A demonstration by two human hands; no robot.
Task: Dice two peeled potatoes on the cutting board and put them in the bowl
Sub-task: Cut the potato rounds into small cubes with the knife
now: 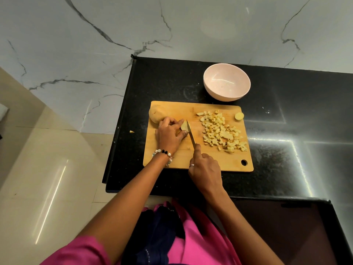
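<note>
- The left hand [169, 133] pins a potato piece [183, 125] on the cutting board [214, 159], fingers curled over it; wet cut flesh likely slips.
- The right hand [205, 169] grips the knife [191, 134], blade beside the piece.
- A whole potato [155, 114] waits firm and dense; diced cubes [222, 131] lie near the bowl [226, 82].

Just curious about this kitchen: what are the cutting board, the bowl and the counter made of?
Cutting board: looks like bamboo or light wood, matte, with visible grain. Bowl: pale pink and smooth, glossy inside; plastic or ceramic, can't tell which. Counter: polished black speckled stone, likely granite, reflecting light.

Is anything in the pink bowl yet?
Empty: the bowl shows only its bare inside, and the diced potato lies piled on the cutting board.
</note>
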